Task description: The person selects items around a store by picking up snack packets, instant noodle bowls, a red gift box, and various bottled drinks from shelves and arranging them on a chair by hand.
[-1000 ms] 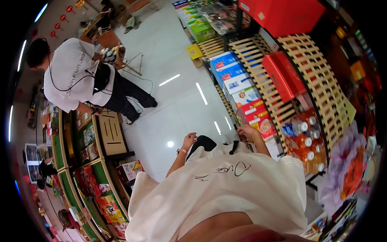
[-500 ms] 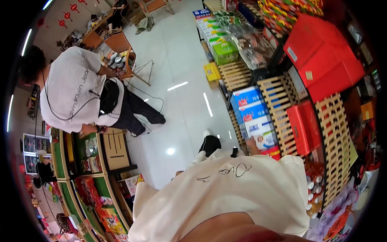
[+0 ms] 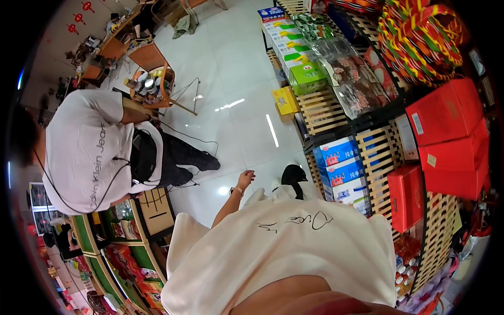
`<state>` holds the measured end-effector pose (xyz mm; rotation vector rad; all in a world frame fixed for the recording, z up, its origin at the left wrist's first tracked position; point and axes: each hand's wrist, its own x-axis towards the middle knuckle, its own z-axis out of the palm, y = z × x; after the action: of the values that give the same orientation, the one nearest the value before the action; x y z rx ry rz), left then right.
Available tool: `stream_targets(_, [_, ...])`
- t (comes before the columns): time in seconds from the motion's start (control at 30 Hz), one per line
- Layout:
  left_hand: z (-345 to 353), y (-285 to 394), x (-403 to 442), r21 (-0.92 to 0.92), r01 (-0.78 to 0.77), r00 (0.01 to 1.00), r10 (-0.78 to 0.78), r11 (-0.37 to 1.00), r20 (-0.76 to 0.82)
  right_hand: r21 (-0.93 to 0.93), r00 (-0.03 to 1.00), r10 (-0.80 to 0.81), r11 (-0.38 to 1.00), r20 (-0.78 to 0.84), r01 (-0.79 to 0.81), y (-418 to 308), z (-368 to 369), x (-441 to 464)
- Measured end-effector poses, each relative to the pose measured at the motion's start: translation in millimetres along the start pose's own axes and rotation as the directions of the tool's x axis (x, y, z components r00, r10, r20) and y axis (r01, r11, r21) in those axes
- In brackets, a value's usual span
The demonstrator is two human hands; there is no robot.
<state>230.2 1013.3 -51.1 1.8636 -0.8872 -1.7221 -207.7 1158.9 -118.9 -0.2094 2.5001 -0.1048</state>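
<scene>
My left hand [image 3: 245,179] is held out over the floor in front of me, with a band on its wrist. Nothing shows in it, and its loosely bent fingers look apart. My right hand is hidden from view. On the shelf to my right stand stacked blue-and-white milk cartons [image 3: 341,170]. Beside them is a red box [image 3: 405,198] on the slatted wooden shelf [image 3: 379,181].
At left, a person in a white T-shirt [image 3: 86,152] stands by the green-lined shelves [image 3: 84,233]. A wicker chair [image 3: 152,58] holds jars. Along the right shelves lie a green box [image 3: 308,79], a yellow box [image 3: 286,101], large red boxes [image 3: 446,136] and colourful woven baskets [image 3: 420,42].
My right hand, earlier at the milk cartons, has gone out of view. My left hand has come out forward over the floor. My view has shifted, and the other person appears farther left and lower.
</scene>
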Motion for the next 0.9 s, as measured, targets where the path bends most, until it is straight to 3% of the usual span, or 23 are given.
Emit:
stream_targets(0.07, [1.6,5.6,18.2,0.001,0.05,0.998,-0.05,0.999,0.035,0.0,0.999,0.008,1.0,-0.043,-0.008,-20.1,3.3,5.5])
stream_targets(0.13, [-5.1,2.7,36.2,0.164,0.056,0.995,-0.069,0.985,0.074,0.002,0.997,0.009,1.0,-0.076,-0.009,-44.2,5.7,11.8])
stream_targets(0.17, [-12.2,2.4,44.8,0.355,0.002,0.996,-0.033,0.935,0.082,0.002,0.996,0.009,1.0,-0.086,-0.009,-56.4,7.3,15.2])
stream_targets(0.2, [-22.4,4.7,54.6,0.531,-0.053,0.995,0.001,0.846,0.098,-0.001,0.995,0.006,1.0,-0.096,-0.006,-69.1,8.6,17.6])
stream_targets(0.23, [-33.7,6.0,64.1,0.596,-0.117,0.989,0.035,0.794,0.147,-0.001,0.994,-0.002,1.0,-0.109,0.002,-83.6,9.4,21.7])
stream_targets(0.4, [-103.6,40.9,141.1,0.784,-0.448,0.893,0.182,0.429,0.411,0.007,0.973,-0.122,0.992,-0.195,0.126,-171.8,4.6,42.3])
stream_targets(0.43, [-116.5,54.0,159.8,0.797,-0.506,0.863,0.196,0.331,0.466,0.011,0.958,-0.175,0.983,-0.225,0.182,-193.0,5.9,48.0])
stream_targets(0.47, [-125.8,82.3,181.8,0.797,-0.592,0.804,0.158,0.118,0.574,0.016,0.934,-0.24,0.967,-0.263,0.253,-214.5,8.2,54.1])
stream_targets(0.5, [-123.9,109.5,189.2,0.521,-0.125,0.99,0.069,0.844,0.126,0.021,0.882,-0.358,0.924,-0.305,0.382,-244.0,10.8,54.3])
stream_targets(0.53, [-120.7,137.3,199.5,0.328,0.043,0.998,-0.022,0.944,-0.065,0.007,0.803,-0.498,0.849,-0.328,0.529,-279.6,15.8,55.9])
stream_targets(0.57, [-122.7,148.5,222.8,0.211,-0.001,0.994,0.023,0.978,-0.103,-0.019,0.685,-0.639,0.736,-0.35,0.676,-313.3,14.2,45.6])
stream_targets(0.6, [-118.4,176.8,230.3,0.101,-0.01,0.992,0.023,0.995,-0.128,0.013,0.511,-0.813,0.529,-0.279,0.849,-359.0,-6.4,20.6])
stream_targets(0.63, [-110.8,206.5,232.3,0.047,-0.026,0.989,0.033,0.999,-0.147,-0.058,0.479,-0.845,0.505,-0.237,0.861,-392.7,-3.6,2.7])
stream_targets(0.7, [-98.1,251.3,239.9,0.007,-0.039,0.993,0.039,0.999,-0.111,0.13,0.541,-0.832,0.554,0.123,0.822,-444.3,4.8,-3.8])
stream_targets(0.73, [-95.0,258.7,248.1,-0.013,-0.045,0.995,0.043,0.999,-0.092,0.253,0.555,-0.756,0.646,0.349,0.72,-468.5,9.8,-1.4])
stream_targets(0.8, [-93.8,261.7,267.4,0.046,-0.131,0.991,0.132,0.99,-0.02,0.321,0.67,-0.51,0.86,0.54,0.396,-505.4,12.5,-9.6])
stream_targets(0.83, [-98.1,260.2,276.2,0.158,-0.186,0.983,0.183,0.97,0.033,0.369,0.683,-0.493,0.867,0.539,0.334,-513.3,29.4,4.3])
stream_targets(0.9, [-109.8,249.2,289.4,0.277,-0.134,0.991,0.133,0.951,0.024,0.287,0.637,-0.573,0.816,0.516,0.502,-523.7,69.9,42.1])
